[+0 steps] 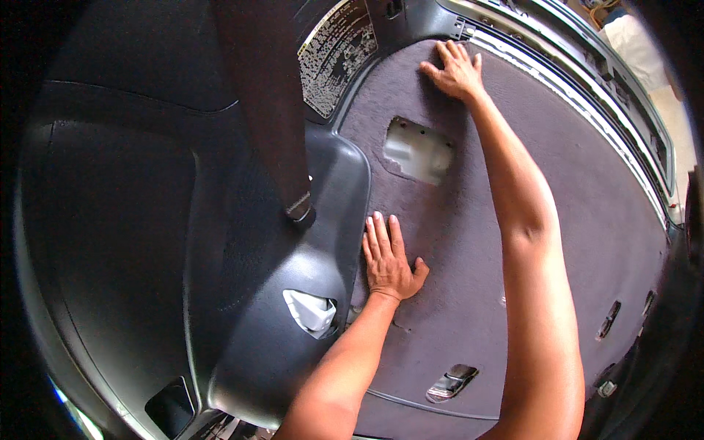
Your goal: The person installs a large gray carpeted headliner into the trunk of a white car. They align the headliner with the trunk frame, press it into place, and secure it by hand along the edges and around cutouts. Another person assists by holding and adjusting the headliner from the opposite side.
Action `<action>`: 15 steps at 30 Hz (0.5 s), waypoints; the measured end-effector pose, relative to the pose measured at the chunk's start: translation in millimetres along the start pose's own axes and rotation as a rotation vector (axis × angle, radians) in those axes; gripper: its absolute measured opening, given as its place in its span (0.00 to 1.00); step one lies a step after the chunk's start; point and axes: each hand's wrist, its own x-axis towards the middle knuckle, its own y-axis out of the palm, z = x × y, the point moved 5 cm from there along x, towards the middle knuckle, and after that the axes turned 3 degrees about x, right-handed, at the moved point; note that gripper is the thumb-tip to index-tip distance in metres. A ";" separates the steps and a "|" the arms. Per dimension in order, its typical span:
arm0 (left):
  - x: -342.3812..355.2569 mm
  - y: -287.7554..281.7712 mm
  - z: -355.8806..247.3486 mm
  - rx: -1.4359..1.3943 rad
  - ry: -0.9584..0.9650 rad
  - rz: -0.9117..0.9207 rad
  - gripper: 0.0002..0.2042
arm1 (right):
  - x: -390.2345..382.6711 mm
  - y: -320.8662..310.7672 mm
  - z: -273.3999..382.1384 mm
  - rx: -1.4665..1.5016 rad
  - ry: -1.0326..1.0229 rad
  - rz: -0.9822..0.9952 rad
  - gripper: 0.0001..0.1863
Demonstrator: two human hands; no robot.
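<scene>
A grey carpet point(579, 220) spreads over the car floor beside a dark plastic side trim. My left hand point(390, 265) lies flat on it, fingers pointing away, along the border with the trim. Farther off, my right hand point(456, 72) rests with spread fingers near the carpet's far edge, close to the metal door sill. Both hands are open and hold nothing. Between them, a roughly rectangular cutout point(419, 150) in the carpet shows pale metal beneath. Closer to me, a small slot with a metal bracket point(452, 383) opens in the carpet.
At left stands the black plastic trim point(334, 161), with a white plastic piece point(314, 312) in its recess. A dark strap-like band point(268, 110) hangs in front of it. A label panel point(337, 59) sits at the far side. The metal sill point(579, 106) curves along the right.
</scene>
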 end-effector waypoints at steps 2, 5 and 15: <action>2.7 -0.4 -1.3 -0.005 -0.004 0.011 0.48 | -54.0 -12.8 7.8 0.205 -0.036 0.017 0.45; 3.1 -1.9 -2.8 -0.014 0.050 -0.117 0.50 | -146.4 -14.0 6.8 0.098 -0.051 0.030 0.41; 65.9 -35.1 -8.6 -0.128 0.178 -0.240 0.37 | -164.3 10.1 5.6 0.048 -0.056 -0.151 0.29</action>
